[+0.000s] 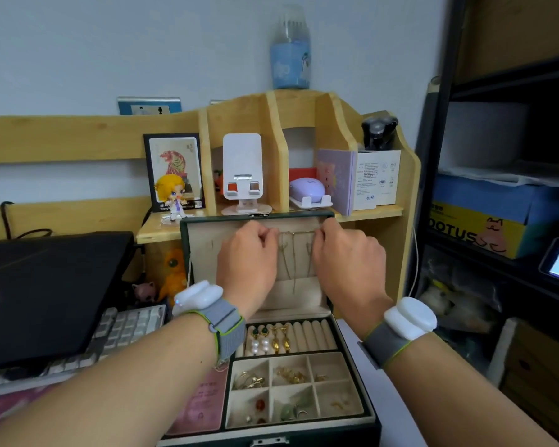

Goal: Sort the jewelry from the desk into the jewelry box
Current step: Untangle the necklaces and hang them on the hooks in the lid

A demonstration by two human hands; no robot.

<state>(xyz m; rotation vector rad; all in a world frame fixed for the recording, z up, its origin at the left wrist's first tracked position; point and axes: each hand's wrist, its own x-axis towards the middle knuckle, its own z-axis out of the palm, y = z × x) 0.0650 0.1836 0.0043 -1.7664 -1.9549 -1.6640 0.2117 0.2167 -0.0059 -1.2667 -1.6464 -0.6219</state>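
A dark green jewelry box (370, 417) stands open before me, its beige-lined lid (207, 250) upright. Both hands are raised to the lid's top. My left hand (249, 262) and my right hand (346, 259) each pinch an end of a thin gold necklace (296, 233) stretched between them, with other chains hanging down the lining below. In the tray, pearl, green and gold earrings (268, 340) sit in the ring rolls. Gold pieces (250, 380), an amber stone and pale green pieces lie in the square compartments.
A wooden desk organizer (304, 124) behind the box holds a phone stand, a purple case, booklets and a figurine. A closed black laptop (46, 285) and keyboard lie left. A pink card (204, 401) lies beside the box. A black shelf (497, 221) stands right.
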